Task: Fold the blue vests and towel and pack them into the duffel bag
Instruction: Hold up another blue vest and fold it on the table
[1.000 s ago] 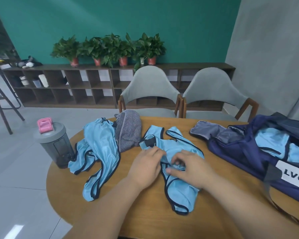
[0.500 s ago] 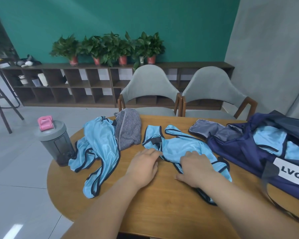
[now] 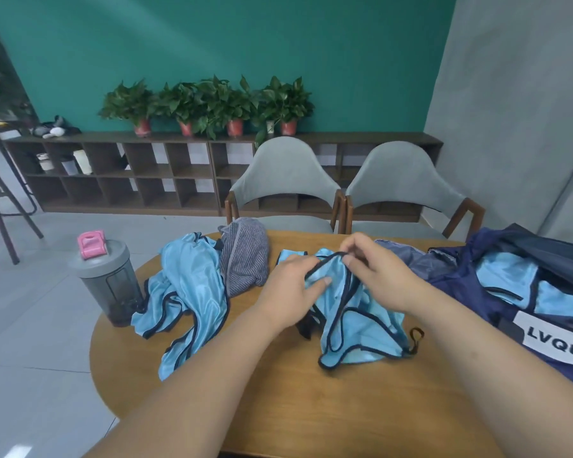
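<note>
Round wooden surface (image 3: 311, 408): the middle vest (image 3: 361, 322) has changed. Half a second ago it lay spread toward the right edge with both palms flat on it; now it is bunched at the centre, its top edge lifted and its lower half on the wood. Both hands have come up off the surface. The left hand (image 3: 288, 292) grips the vest's left side, thumb on the blue cloth and fingers curled at the dark trim. The right hand (image 3: 377, 272) has a pinching grip on the raised loop of dark trim, thumb against fingertips, the other fingers loosely bent.

Navy duffel bag (image 3: 460, 282) lies at the right edge, unmoved and open on top. Folded light-blue cloth with dark trim (image 3: 506, 276) shows inside, and a white label with black letters is on its near side.

Second blue vest (image 3: 192, 285) lies crumpled at the left side, one end trailing toward the near edge, same as before. Striped grey towel (image 3: 245, 259) is bundled at the far edge, touching that vest.

Grey shaker bottle (image 3: 108, 282) with a pink cap stands upright at the left edge; cannot tell what is in it.
</note>
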`<state>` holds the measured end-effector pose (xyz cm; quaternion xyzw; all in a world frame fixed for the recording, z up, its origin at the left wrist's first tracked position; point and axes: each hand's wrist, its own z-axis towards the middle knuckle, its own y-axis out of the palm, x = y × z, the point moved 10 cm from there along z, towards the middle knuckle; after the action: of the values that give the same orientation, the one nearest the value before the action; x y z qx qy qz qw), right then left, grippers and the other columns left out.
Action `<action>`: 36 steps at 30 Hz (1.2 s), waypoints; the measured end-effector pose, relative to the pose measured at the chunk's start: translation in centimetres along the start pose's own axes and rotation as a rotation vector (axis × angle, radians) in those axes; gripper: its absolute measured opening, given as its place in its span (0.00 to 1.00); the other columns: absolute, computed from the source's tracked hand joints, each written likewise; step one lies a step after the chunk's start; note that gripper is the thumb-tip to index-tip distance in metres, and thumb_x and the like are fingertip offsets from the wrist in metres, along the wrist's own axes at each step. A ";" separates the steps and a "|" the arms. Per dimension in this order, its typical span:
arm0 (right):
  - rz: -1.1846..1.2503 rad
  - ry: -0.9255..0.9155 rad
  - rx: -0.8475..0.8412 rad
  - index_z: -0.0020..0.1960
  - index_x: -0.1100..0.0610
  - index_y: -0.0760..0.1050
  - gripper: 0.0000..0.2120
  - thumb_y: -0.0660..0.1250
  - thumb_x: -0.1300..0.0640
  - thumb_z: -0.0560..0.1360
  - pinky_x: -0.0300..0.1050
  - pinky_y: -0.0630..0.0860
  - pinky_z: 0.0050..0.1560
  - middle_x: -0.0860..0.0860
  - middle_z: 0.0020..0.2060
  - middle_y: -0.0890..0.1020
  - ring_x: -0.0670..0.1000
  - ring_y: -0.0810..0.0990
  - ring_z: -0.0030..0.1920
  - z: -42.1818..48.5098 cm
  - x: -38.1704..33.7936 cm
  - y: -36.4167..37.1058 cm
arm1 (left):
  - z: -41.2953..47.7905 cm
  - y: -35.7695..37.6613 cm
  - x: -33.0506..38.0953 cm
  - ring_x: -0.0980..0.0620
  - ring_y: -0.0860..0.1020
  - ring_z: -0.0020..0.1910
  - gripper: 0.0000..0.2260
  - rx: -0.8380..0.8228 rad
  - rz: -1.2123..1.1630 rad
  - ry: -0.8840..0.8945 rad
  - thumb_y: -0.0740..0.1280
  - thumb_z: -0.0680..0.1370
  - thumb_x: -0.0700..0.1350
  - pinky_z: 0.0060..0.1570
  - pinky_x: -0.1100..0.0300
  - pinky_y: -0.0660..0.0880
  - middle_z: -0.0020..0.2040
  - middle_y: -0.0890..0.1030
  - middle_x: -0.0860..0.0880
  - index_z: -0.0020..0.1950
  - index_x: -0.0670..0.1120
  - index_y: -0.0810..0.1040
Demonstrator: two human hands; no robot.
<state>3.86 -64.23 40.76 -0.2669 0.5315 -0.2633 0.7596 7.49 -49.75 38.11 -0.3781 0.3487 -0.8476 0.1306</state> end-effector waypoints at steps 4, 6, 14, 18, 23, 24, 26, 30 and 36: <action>0.053 0.105 0.103 0.53 0.49 0.72 0.06 0.59 0.58 0.86 0.47 0.69 0.41 0.48 0.38 0.76 0.45 0.71 0.35 0.6 0.9 -2.4 | 1.7 -1.9 -1.7 0.54 0.84 0.49 0.02 0.011 -0.334 -0.191 0.72 0.82 0.46 0.54 0.52 0.81 0.47 0.86 0.55 0.54 0.50 0.83; 0.060 0.153 0.126 0.52 0.49 0.73 0.08 0.60 0.61 0.84 0.48 0.72 0.42 0.47 0.38 0.79 0.45 0.74 0.36 0.7 1.4 -2.7 | 2.0 -3.2 -1.9 0.50 0.86 0.50 0.04 0.052 -0.424 -0.235 0.71 0.83 0.45 0.56 0.50 0.81 0.48 0.88 0.50 0.55 0.46 0.84; 0.136 0.099 0.290 0.56 0.44 0.81 0.13 0.61 0.60 0.85 0.41 0.77 0.52 0.41 0.52 0.84 0.42 0.81 0.52 0.5 -0.1 -4.2 | 1.2 -5.7 -2.5 0.50 0.85 0.51 0.06 0.182 -0.525 -0.297 0.69 0.84 0.47 0.55 0.54 0.81 0.49 0.87 0.49 0.55 0.46 0.83; 0.219 0.040 0.225 0.60 0.44 0.81 0.08 0.71 0.50 0.81 0.36 0.77 0.54 0.40 0.53 0.84 0.40 0.81 0.53 0.4 -1.0 -3.1 | 0.8 -6.4 -3.3 0.51 0.85 0.48 0.06 0.234 -0.489 -0.330 0.70 0.83 0.48 0.54 0.51 0.82 0.47 0.87 0.50 0.53 0.47 0.84; -0.191 0.065 -0.080 0.45 0.41 0.77 0.08 0.76 0.43 0.76 0.39 0.71 0.44 0.38 0.40 0.81 0.38 0.77 0.42 -0.6 2.4 2.8 | -1.5 -4.6 -5.7 0.53 0.81 0.40 0.05 0.235 -0.457 -0.393 0.76 0.79 0.46 0.48 0.46 0.80 0.42 0.85 0.46 0.46 0.46 0.83; -0.192 0.073 -0.067 0.43 0.40 0.76 0.09 0.76 0.45 0.76 0.41 0.69 0.44 0.39 0.40 0.80 0.38 0.76 0.41 -0.8 3.4 3.2 | -2.1 -4.2 -6.2 0.52 0.81 0.40 0.05 0.228 -0.466 -0.397 0.76 0.78 0.45 0.47 0.46 0.80 0.42 0.85 0.45 0.46 0.46 0.83; -0.141 0.102 -0.058 0.44 0.39 0.77 0.09 0.77 0.48 0.75 0.40 0.69 0.47 0.38 0.42 0.81 0.38 0.77 0.44 -1.2 4.6 3.8 | -3.1 -3.3 -6.9 0.52 0.82 0.42 0.05 0.197 -0.513 -0.404 0.77 0.78 0.44 0.48 0.47 0.80 0.43 0.85 0.44 0.46 0.45 0.83; -0.065 0.102 -0.096 0.48 0.44 0.80 0.09 0.78 0.53 0.72 0.40 0.73 0.49 0.38 0.45 0.83 0.40 0.80 0.48 -1.7 5.0 5.7 | -5.2 -0.7 -7.9 0.46 0.85 0.52 0.06 0.110 -0.573 -0.421 0.76 0.79 0.40 0.60 0.46 0.82 0.50 0.88 0.49 0.54 0.46 0.84; -0.064 0.153 0.148 0.50 0.45 0.81 0.13 0.65 0.37 0.80 0.47 0.78 0.52 0.40 0.44 0.84 0.42 0.81 0.47 -1.9 5.3 8.5 | -7.7 1.0 -9.2 0.49 0.84 0.46 0.07 0.154 -0.460 -0.431 0.77 0.77 0.40 0.54 0.45 0.81 0.46 0.86 0.53 0.53 0.50 0.85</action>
<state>4.64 -61.97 30.83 -0.2058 0.5584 -0.3454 0.7256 8.02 -42.22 28.73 -0.6066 0.1533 -0.7794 0.0345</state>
